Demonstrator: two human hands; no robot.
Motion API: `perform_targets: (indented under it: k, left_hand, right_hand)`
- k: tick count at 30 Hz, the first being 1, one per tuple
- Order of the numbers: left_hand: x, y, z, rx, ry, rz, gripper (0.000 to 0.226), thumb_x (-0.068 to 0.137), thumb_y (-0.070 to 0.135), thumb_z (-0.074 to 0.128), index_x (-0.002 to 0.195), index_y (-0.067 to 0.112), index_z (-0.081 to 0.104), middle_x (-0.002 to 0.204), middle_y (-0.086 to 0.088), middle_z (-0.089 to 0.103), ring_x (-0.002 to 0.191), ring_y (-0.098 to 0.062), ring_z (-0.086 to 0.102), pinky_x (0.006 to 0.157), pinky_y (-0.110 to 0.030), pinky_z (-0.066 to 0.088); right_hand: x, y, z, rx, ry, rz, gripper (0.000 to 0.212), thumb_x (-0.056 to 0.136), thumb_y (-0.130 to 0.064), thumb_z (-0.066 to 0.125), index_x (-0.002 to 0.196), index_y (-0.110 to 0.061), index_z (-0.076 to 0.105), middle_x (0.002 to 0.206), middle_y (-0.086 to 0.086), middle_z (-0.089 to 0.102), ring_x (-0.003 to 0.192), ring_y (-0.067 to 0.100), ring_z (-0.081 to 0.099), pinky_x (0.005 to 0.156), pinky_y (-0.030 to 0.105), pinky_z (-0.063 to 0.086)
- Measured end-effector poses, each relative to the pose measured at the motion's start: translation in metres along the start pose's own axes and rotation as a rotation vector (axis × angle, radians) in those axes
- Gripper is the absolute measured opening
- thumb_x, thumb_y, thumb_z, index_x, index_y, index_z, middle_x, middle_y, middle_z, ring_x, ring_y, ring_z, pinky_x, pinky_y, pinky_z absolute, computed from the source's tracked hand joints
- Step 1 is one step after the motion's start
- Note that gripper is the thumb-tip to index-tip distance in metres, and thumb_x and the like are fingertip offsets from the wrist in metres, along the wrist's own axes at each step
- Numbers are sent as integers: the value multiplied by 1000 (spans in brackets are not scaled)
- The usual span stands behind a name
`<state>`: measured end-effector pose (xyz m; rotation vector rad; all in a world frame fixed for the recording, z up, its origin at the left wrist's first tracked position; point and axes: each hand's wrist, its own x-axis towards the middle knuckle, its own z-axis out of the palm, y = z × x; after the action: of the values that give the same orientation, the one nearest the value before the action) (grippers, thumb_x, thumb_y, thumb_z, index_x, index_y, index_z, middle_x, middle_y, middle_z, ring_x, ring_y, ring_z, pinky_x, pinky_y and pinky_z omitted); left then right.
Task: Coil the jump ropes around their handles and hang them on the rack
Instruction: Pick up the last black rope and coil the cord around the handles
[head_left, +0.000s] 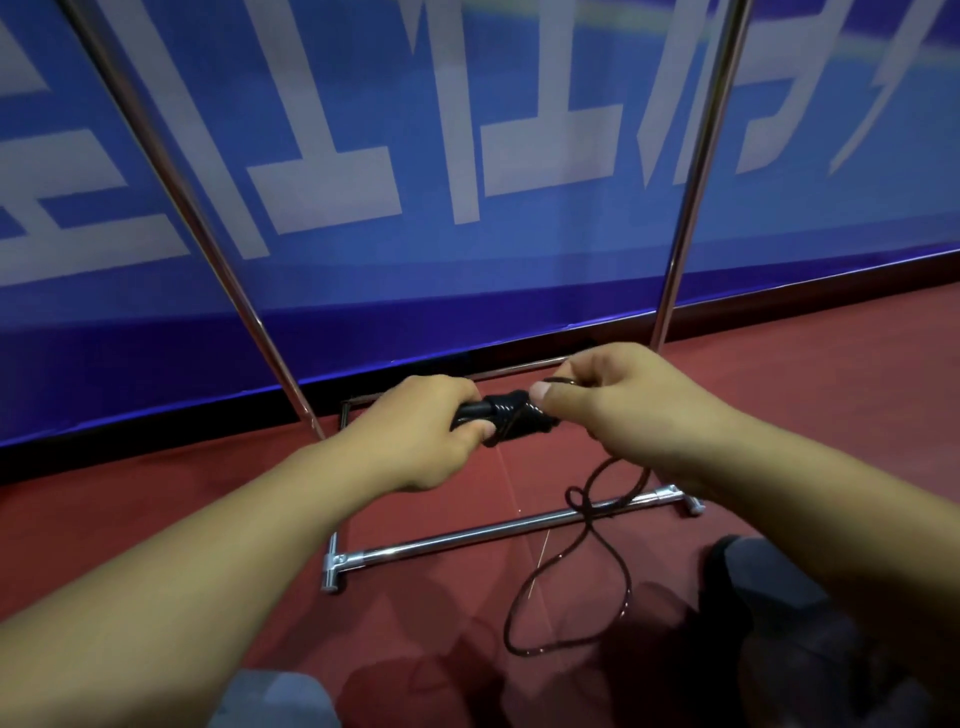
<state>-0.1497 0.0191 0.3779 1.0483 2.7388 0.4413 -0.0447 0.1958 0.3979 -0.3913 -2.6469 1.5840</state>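
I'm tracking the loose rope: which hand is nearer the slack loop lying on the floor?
Right. The right hand pinches the rope, and the slack loop hangs almost straight below it. The left hand grips the black handles, farther over to the left.

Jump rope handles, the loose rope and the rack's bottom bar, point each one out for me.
handles (511, 418), head view, on the wrapped black middle.
loose rope (626, 582), head view, on the hanging loop's right side.
rack's bottom bar (467, 532), head view, on its bare chrome middle.

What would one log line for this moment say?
step: coiling | left hand: grips handles | right hand: pinches rope at wraps | loose rope: on floor across rack base | hung: not yet
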Motion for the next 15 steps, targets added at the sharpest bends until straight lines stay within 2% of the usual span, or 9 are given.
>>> perform_targets:
  k: [3, 6, 10, 15]
  left_hand:
    - [-5, 7, 2, 6, -124, 83, 11, 95, 34, 59, 90, 24, 62, 81, 5, 65, 75, -17, 62, 71, -36, 52]
    - [-10, 15, 3, 9, -238, 161, 14, 96, 35, 57, 89, 23, 60, 81, 4, 66, 76, -19, 63, 73, -42, 52]
    - [-16, 26, 1, 20, -302, 235, 12, 96, 33, 56, 88, 24, 59, 80, 6, 66, 74, -16, 62, 71, -40, 51]
    - [-22, 35, -8, 33, -296, 292, 12, 97, 33, 56, 86, 27, 58, 69, 11, 61, 63, -8, 55, 60, -32, 45]
  right_hand:
    - [1, 0, -1, -251, 97, -121, 29, 94, -39, 61, 79, -15, 67, 57, -7, 56, 48, 7, 47, 46, 24, 35]
    - [1, 2, 0, -604, 215, -240, 25, 94, -47, 57, 83, -25, 62, 74, -5, 63, 71, 16, 57, 57, 32, 36]
    - [5, 6, -2, -743, 263, -309, 28, 92, -51, 57, 87, -26, 66, 72, -4, 61, 72, 22, 54, 53, 30, 28]
    - [11, 13, -8, -892, 266, -462, 36, 92, -56, 54, 88, -24, 68, 73, -2, 64, 75, 24, 60, 55, 31, 32]
